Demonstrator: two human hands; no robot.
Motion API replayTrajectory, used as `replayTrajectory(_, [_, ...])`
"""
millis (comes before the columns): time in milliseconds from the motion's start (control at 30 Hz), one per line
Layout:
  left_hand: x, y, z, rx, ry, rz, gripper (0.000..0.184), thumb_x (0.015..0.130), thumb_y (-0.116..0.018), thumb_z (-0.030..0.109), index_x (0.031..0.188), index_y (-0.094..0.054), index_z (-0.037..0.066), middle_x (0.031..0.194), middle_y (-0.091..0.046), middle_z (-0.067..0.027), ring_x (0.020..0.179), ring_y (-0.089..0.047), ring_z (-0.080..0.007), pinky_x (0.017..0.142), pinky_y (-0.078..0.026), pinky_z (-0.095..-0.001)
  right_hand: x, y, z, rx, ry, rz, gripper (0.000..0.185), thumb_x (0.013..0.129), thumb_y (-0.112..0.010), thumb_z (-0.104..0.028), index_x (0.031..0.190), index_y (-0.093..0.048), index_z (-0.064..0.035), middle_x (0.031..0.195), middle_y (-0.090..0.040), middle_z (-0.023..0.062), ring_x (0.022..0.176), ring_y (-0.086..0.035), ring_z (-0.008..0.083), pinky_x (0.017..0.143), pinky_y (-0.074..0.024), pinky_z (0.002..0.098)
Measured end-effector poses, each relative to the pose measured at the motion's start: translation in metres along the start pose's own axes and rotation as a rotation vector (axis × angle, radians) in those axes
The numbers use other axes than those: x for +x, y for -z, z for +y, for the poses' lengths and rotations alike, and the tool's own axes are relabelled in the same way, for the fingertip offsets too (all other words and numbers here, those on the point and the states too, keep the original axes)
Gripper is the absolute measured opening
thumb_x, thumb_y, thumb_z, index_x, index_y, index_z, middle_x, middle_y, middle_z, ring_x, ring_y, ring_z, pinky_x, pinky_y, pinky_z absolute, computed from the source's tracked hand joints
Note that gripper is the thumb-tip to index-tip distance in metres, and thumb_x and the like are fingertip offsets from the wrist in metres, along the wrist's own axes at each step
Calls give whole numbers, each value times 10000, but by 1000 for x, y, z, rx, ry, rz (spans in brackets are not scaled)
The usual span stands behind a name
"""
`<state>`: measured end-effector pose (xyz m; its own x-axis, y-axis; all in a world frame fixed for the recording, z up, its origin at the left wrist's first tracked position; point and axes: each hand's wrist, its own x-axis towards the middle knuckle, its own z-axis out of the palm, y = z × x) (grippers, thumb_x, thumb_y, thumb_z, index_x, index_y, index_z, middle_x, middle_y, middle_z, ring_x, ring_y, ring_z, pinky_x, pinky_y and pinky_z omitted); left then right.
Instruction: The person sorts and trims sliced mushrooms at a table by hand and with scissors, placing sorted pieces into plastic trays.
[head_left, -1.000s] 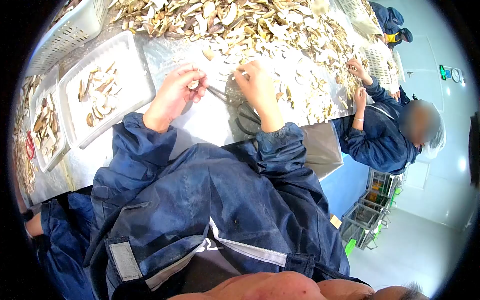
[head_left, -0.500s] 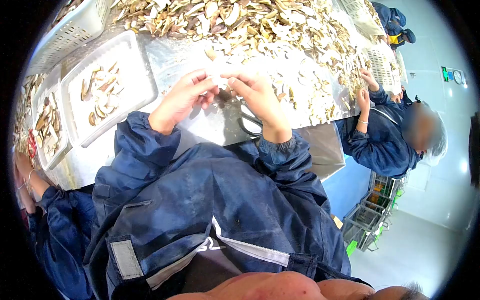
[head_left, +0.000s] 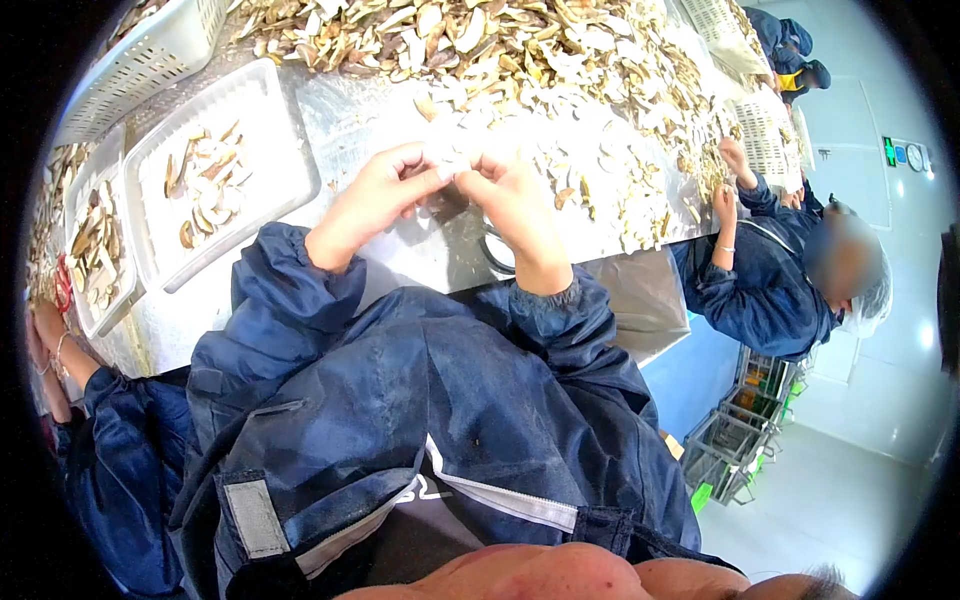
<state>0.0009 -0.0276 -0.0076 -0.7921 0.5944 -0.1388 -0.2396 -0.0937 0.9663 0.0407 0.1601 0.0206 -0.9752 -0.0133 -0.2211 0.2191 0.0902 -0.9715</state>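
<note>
My left hand [head_left: 380, 195] and my right hand [head_left: 515, 210] meet above the near edge of the table, fingertips pinched together and almost touching. Glare washes out the spot between them, so whatever small pale thing they may hold cannot be made out. Beyond them spreads a large heap of dried-looking mushroom slices [head_left: 490, 45], brown-edged and cream inside. Paler loose slices [head_left: 625, 185] lie to the right of my right hand. A black loop [head_left: 497, 250], perhaps a handle, shows partly behind my right wrist.
To the left stands a white tray [head_left: 300, 150] with some slices, beside a narrower tray [head_left: 128, 290] of slices. A perforated basket [head_left: 150, 85] is behind them. A co-worker [head_left: 765, 270] works at the right; another person's arm [head_left: 75, 355] is at the left. Crates [head_left: 730, 425] stand lower right.
My hands have drawn closer together, and the fingers of both have curled into a tighter pinch. My right hand has shifted slightly left and down. The trays stay where they were.
</note>
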Motion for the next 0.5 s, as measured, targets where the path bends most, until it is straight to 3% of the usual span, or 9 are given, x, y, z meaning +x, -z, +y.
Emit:
replayTrajectory(267, [-3, -4, 2, 90, 12, -62, 234, 975, -639, 304, 886, -625, 89, 639, -512, 63, 515, -410, -16, 454, -303, -196, 0, 6, 36, -264, 145, 13, 206, 860, -649, -191, 834, -649, 13, 639, -577, 28, 610, -517, 91, 555, -427, 277])
replayTrajectory(367, [-5, -6, 4, 115, 2, -54, 245, 979, -633, 311, 881, -620, 87, 632, -506, 64, 511, -399, -14, 448, -286, -197, -10, 9, 3, -314, 37, -50, 212, 869, -619, -194, 834, -659, 11, 645, -600, 70, 599, -544, 135, 563, -442, 314])
replayTrajectory(467, [-4, -3, 2, 41, 28, -118, 243, 979, -633, 307, 881, -618, 85, 645, -504, 65, 516, -407, -11, 447, -296, -188, -8, 21, 6, -231, 85, -98, 209, 874, -601, -172, 798, -663, 13, 684, -637, 149, 617, -610, 233, 581, -461, 366])
replayTrajectory(500, [-3, -2, 1, 17, 43, -94, 233, 979, -633, 300, 893, -624, 84, 653, -507, 65, 516, -412, -12, 445, -303, -185, -8, 24, 1, -445, 152, 18, 213, 875, -603, -173, 785, -667, 8, 694, -637, 164, 639, -619, 268, 591, -469, 380])
